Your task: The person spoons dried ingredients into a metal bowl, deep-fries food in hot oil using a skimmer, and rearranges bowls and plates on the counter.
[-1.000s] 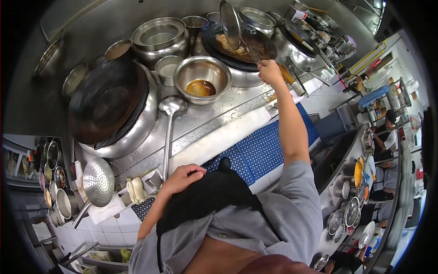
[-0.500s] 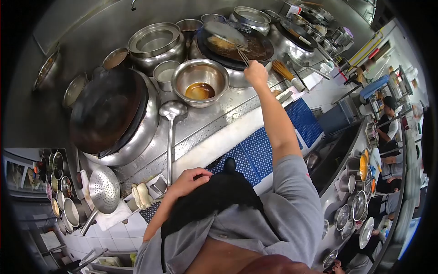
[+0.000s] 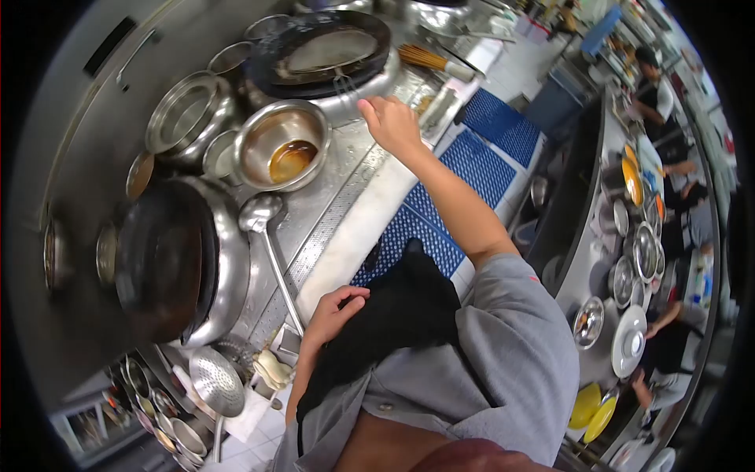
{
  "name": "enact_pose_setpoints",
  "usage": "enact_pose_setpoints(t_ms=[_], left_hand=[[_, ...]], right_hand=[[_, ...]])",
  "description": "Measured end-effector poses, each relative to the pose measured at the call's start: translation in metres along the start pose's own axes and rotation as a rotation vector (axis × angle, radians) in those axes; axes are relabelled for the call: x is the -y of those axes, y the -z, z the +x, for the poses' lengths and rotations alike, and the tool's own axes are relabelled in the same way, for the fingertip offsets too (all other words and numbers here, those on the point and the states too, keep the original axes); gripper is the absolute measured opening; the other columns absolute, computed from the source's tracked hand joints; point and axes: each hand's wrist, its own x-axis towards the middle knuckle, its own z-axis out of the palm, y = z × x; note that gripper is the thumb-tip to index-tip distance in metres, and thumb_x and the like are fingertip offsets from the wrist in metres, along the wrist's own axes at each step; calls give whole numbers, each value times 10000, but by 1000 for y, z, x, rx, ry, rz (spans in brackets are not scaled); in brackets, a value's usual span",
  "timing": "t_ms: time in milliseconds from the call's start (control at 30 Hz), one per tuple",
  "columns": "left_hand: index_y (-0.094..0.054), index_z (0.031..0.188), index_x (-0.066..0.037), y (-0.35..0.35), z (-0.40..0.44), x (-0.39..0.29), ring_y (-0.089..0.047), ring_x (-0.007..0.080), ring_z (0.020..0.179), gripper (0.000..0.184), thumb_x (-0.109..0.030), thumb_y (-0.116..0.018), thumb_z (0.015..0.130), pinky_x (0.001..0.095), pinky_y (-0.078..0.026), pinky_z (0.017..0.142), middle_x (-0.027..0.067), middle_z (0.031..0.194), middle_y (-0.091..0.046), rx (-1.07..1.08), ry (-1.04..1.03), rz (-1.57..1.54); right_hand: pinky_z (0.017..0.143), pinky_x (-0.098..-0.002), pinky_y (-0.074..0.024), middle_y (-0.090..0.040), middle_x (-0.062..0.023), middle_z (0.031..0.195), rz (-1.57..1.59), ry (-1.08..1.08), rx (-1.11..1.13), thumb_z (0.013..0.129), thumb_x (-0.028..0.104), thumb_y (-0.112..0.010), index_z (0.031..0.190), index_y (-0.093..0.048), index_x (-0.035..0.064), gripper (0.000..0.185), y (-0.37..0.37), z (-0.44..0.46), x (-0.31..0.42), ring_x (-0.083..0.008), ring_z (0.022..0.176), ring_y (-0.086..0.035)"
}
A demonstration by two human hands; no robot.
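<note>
My right hand [image 3: 391,124] is closed at the end of a wire-handled mesh strainer [image 3: 334,53], though the contact is hard to make out. The strainer's round mesh lies over a black wok [image 3: 277,72] on the far burner. Against the black apron [image 3: 377,318] at my waist rests my left hand [image 3: 333,316], fingers loosely extended and nothing visible in it. A long ladle [image 3: 263,214] lies on the steel counter near that hand. Between the two woks stands a steel bowl [image 3: 250,149] with brown liquid [image 3: 292,161] in its bottom.
A second black wok [image 3: 161,256] sits tilted at left. A perforated skimmer [image 3: 218,381] is below it. Lidded pots [image 3: 189,114] line the back, and a bamboo brush [image 3: 432,59] lies right of the far burner. Co-workers stand behind a counter with bowls and plates [image 3: 629,342].
The view has turned, so the stove appears shifted left and up. The strainer, raised at a slant before, now looks flatter over the wok. My left hand stays at the apron.
</note>
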Motion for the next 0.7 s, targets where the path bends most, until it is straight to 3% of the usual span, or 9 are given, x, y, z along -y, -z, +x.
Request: enact_pose_setpoints(t_ms=[67,167,267,400,500,533,633,667,700], left_hand=[[-676,1131,-3,-3,13,-3,-623,119,970,246,-154,-634,942,260,-470,899,63,1039,-701,30,35,5],[-688,1071,-4,-9,37,-12,-623,93,885,198,-142,-644,936,240,-483,830,46,954,-703,2,117,-77],[-680,932,-6,-12,68,-19,-590,69,765,134,-137,-656,930,228,-472,721,18,832,-675,33,163,29],[-607,740,-8,-28,115,-41,-517,68,678,243,-148,-660,931,231,-410,636,-3,732,-606,138,275,75],[-609,730,-9,-36,154,-58,-525,75,696,259,-160,-658,935,233,-409,660,5,734,-605,202,256,163],[-617,736,-10,-35,168,-57,-541,84,719,264,-173,-655,940,231,-415,690,9,740,-606,240,255,191],[-629,765,-9,-51,204,-73,-544,80,734,252,-184,-655,944,227,-422,703,3,758,-613,199,345,149],[-650,826,-7,-52,213,-71,-545,72,752,220,-190,-652,948,223,-431,718,-4,779,-623,185,385,171],[-653,849,-7,-55,220,-72,-544,70,756,207,-189,-653,947,223,-433,718,-6,788,-626,176,409,203]], right_hand=[[572,-504,-435,-610,-219,673,200,-66,-17,939,388,-570,640,-623,4,490,24,-30,-21,-383,602,-613],[563,-490,-419,-588,-218,639,281,-478,-105,912,333,-611,575,-590,2,472,38,-87,-78,-365,590,-615],[604,-476,-463,-636,-208,691,117,-789,-96,891,266,-622,660,-634,10,344,18,-141,-163,-367,636,-639],[761,-464,-531,-682,-186,879,33,-708,-39,852,193,-632,939,-673,32,186,-24,-174,-243,-383,811,-660],[782,-465,-536,-656,-192,927,-72,-602,30,847,188,-636,994,-658,24,221,-49,-159,-284,-393,884,-649],[792,-462,-547,-611,-184,1084,-123,-629,209,840,180,-641,1083,-647,30,285,-54,-148,-295,-390,1011,-619],[798,-468,-552,-522,-178,1278,-230,-621,309,818,168,-656,1179,-637,54,380,-82,-122,-334,-363,1139,-556],[829,-509,-525,-393,-140,1452,-310,-598,402,854,187,-621,1316,-577,79,477,-89,-114,-346,-367,1277,-448],[847,-518,-506,-371,-128,1480,-412,-528,471,874,201,-599,1350,-546,92,491,-96,-107,-359,-367,1313,-407]])
